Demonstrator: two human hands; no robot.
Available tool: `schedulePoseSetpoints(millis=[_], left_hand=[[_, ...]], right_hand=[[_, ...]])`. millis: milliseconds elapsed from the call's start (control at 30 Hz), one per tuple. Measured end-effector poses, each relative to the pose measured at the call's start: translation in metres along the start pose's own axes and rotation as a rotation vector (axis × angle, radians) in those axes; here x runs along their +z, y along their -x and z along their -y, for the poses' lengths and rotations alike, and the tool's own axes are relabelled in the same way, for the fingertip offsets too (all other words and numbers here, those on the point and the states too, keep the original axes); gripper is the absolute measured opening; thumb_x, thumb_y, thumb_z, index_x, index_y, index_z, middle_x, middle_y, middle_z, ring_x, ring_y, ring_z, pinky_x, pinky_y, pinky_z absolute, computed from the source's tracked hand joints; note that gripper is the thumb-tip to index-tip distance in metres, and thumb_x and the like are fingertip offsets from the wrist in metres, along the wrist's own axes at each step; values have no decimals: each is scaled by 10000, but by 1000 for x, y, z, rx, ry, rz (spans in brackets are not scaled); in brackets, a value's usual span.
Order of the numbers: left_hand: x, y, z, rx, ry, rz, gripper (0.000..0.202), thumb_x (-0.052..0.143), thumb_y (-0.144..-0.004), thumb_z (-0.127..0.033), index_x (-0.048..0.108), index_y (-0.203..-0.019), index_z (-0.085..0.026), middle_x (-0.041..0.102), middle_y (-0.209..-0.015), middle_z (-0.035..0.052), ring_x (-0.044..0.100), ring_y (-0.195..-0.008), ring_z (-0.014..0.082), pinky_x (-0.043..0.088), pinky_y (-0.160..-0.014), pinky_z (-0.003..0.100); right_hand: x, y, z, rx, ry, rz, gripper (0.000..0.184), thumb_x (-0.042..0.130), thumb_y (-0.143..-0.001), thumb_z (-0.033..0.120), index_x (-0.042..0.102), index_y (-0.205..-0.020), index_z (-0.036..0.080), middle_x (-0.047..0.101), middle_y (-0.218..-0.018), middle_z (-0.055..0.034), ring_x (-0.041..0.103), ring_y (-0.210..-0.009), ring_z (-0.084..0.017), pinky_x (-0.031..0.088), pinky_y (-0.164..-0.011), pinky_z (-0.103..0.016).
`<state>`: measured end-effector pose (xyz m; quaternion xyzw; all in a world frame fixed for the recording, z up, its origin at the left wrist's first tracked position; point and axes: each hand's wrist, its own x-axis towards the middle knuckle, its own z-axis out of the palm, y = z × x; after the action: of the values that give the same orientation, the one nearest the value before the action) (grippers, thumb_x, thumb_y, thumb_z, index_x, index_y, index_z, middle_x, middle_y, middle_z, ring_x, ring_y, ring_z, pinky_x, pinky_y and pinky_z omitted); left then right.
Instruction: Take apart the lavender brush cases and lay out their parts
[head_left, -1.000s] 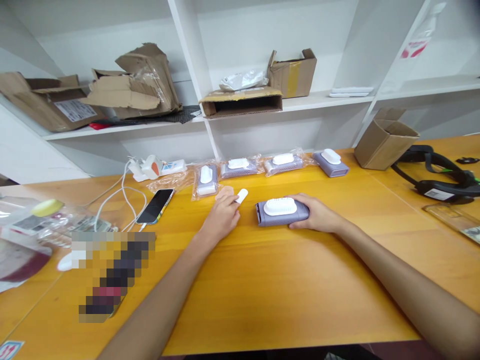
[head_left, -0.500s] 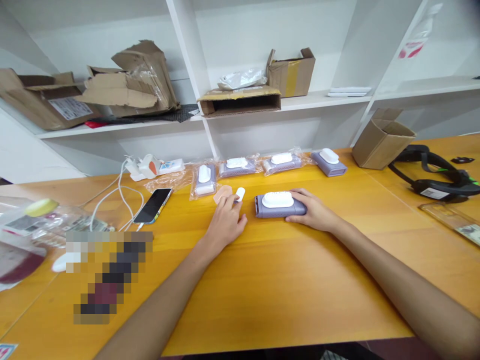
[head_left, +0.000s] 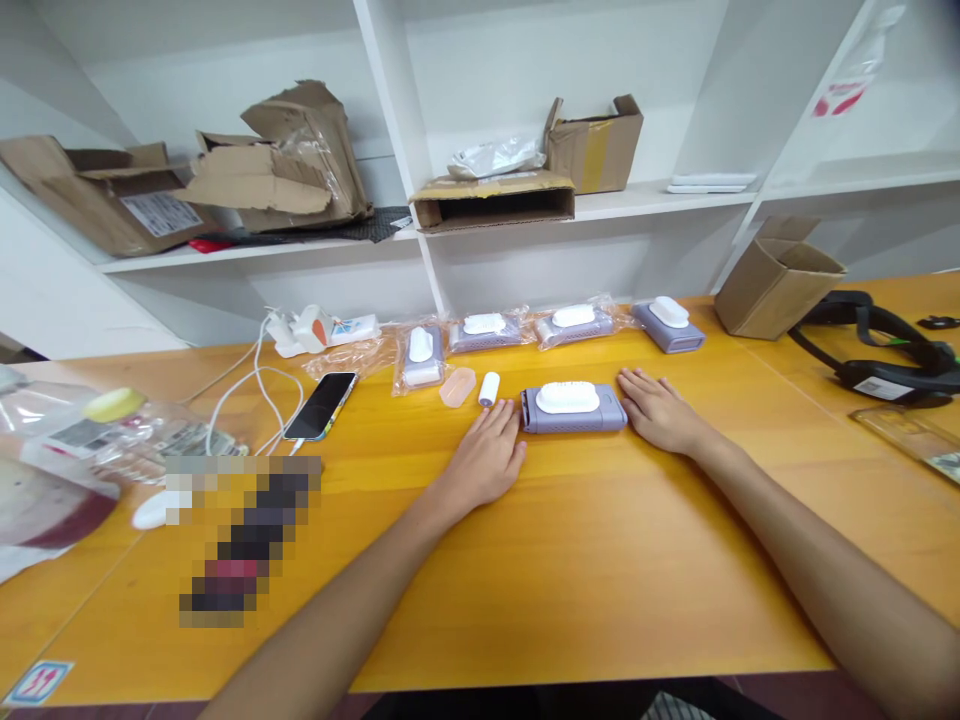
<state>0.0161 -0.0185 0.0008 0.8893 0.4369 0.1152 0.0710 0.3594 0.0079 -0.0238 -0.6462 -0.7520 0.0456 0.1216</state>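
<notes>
A: How much room is left around the lilac case (head_left: 611, 410)?
B: Its two ends are closely flanked: the left end by the left hand (head_left: 484, 458), the right end by the right hand (head_left: 664, 412). Whether either end is touched cannot be told. In front, a broad stretch of the wooden table (head_left: 570, 560) is seen between the forearms, down to the near edge. Behind, a row of four similar cases (head_left: 668, 325) is set toward the shelf unit (head_left: 622, 207).
A: Is anything gripped?
B: Nothing is gripped by either hand; both are laid palm down with fingers extended. A white cylinder (head_left: 489, 389) is found just beyond the left fingertips, with a pinkish translucent piece (head_left: 458, 387) beside it.
A: And the case's look?
B: It is laid flat, crosswise, and topped by a white oval piece (head_left: 568, 397) with a bristled surface. A dark opening is shown at its left end.
A: Any writing?
B: A printed label (head_left: 161, 213) is borne by a cardboard box, and another label (head_left: 877, 388) by the black headset (head_left: 919, 365); neither can be read. A blue-bordered sticker (head_left: 41, 683) with red marks is placed at the table's near left corner.
</notes>
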Motion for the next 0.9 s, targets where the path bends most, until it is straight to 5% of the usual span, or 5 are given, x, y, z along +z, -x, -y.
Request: schedulePoseSetpoints(millis=[267,567,900], left_hand=[[2,2,1,7,-12,-20,573,396,-1063,-334,457,-1542,-25,361,-1681,263,295,-1606,347,253,-1318,525],[1,0,4,-14,42,-10,656,429,-1040,-339,321,-1621,-55,295,-1718,239,273,-1618,324,236,-1327,499],[1,0,9,-18,36,4,650,416,-1050,-359,351,-1610,-37,306,-1711,249,286,-1610,350,260,-1319,536]], right_hand=[[11,14,13,12,89,-65,597,283,-1074,372,422,-1610,148,419,-1682,-170,335,-1579,-384,262,-1245,-708],[8,3,23,81,58,6,643,222,-1075,405,384,-1627,116,316,-1729,-171,268,-1608,-384,185,-1264,-719],[8,-3,17,53,-7,19,610,277,-1076,409,377,-1636,189,328,-1727,-153,259,-1612,-382,176,-1260,-735]])
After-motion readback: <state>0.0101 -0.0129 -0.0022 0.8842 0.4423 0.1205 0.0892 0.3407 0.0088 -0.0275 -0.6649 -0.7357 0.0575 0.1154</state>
